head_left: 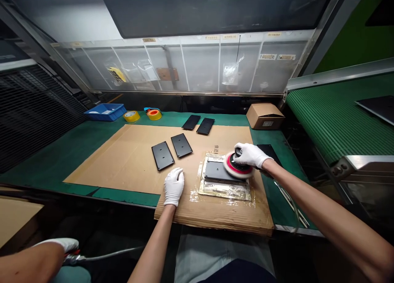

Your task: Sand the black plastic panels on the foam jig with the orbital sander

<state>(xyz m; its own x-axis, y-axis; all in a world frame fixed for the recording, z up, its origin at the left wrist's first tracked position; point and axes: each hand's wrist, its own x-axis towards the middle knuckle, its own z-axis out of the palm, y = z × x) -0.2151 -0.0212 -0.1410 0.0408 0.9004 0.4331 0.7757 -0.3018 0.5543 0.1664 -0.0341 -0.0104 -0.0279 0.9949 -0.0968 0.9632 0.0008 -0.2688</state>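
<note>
Your right hand [250, 155] clamps polisher [236, 166] over plate [215, 170] near front edge of tabletop [46, 164], likely for leverage; left hand [174, 186] loose, apparently empty.

Dark rectangular panel [214, 172] lying flat on a worn, taped-down plate [226, 191], long side running roughly left to right, small dark mark on its exposed left part — round polisher [236, 167], whitish pad, red ring, black centre, covering the panel's right portion.

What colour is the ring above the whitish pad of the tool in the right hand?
The ring is red, slightly pinkish; it shows in the head view.
</note>
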